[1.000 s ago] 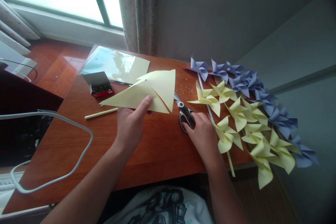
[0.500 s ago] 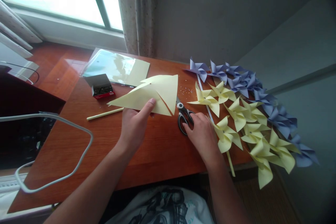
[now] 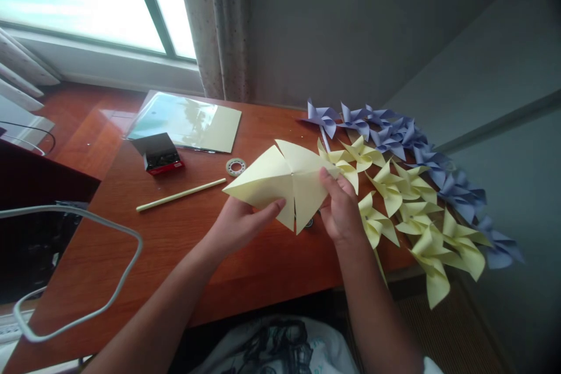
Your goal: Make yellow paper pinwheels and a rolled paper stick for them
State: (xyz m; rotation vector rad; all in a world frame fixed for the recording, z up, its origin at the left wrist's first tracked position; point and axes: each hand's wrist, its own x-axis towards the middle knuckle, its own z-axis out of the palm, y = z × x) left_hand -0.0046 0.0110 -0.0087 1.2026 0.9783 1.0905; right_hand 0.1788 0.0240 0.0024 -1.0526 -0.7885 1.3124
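Above the table, a yellow paper sheet with slits cut toward its middle is held between both hands. My left hand grips its lower left part, thumb on top. On the right side of the sheet, my right hand pinches the paper between thumb and fingers. The scissors are almost wholly hidden beneath the paper and right hand; only a bit of a handle shows. To the left lie a rolled yellow paper stick and a ring-shaped tape roll.
Yellow pinwheels and purple pinwheels crowd the right side of the table. A small open box stands at left, near a clear sleeve with paper. A white cable loops over the left edge.
My right hand has let go of the scissors and taken hold of the paper's right side. The paper has turned and moved right, uncovering the tape roll.
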